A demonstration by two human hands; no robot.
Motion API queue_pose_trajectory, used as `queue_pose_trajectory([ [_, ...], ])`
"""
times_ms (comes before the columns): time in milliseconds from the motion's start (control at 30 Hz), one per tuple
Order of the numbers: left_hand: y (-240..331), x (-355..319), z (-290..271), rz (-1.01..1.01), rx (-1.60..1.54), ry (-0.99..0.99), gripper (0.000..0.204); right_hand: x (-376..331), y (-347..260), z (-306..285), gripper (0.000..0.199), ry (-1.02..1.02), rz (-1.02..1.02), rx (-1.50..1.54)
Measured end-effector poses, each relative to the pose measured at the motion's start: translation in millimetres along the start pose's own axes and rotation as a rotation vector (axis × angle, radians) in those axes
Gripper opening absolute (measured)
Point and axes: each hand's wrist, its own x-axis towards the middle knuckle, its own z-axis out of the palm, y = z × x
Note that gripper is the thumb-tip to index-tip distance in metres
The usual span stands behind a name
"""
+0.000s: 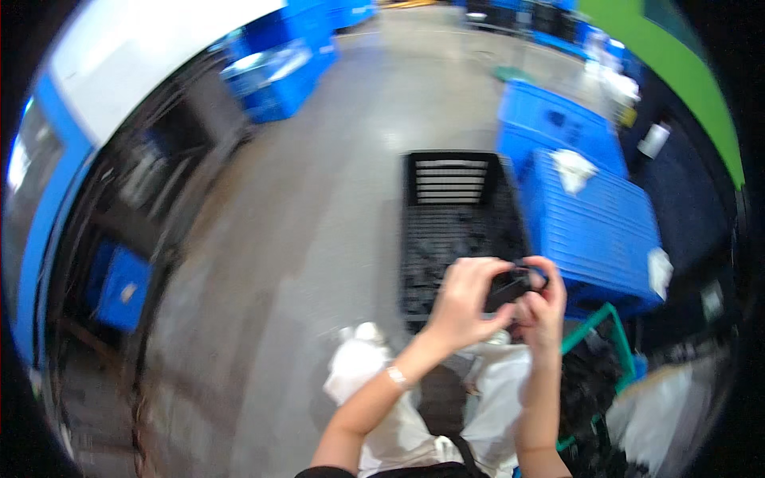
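Both my hands are raised together over the near end of a black slatted crate (462,201), gripping a small black part (502,291). Its exact kind is too blurred to make out; it looks like a dark block with a curved piece at its right end. My left hand (466,299) wraps it from the left, fingers over the top and thumb below. From the right, my right hand (546,307) pinches its other end between thumb and fingers. Many dark pieces seem to lie in the crate below, though blur hides their shape.
Stacked blue crates (594,231) with white cloths stand right of the black crate. A green-rimmed basket (594,331) of black pieces sits at my right knee. Blue bins (275,80) stand far left, near a dark rack (159,175). Grey floor (319,183) runs between.
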Motion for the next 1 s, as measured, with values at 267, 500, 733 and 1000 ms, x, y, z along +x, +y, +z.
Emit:
queue_pose_trajectory([
  [267,15.3,-8.2,15.7,0.225,-0.107,0.068,0.038,-0.3,6.1,-16.7,0.043,-0.272,0.037,0.452],
  [500,12.8,-8.1,21.6,0.176,-0.052,0.062,0.033,-5.3,4.4,-11.1,0.04,-0.123,0.028,0.394],
  [733,14.8,-8.2,24.2,-0.029,-0.068,0.035,0.028,-5.0,-5.3,-19.3,0.038,-0.058,-0.322,-0.494],
  [1000,-59.6,-33.8,40.9,-0.331,0.307,-0.27,0.022,-30.0,-0.1,-79.7,0.013,0.259,-0.09,-1.203],
])
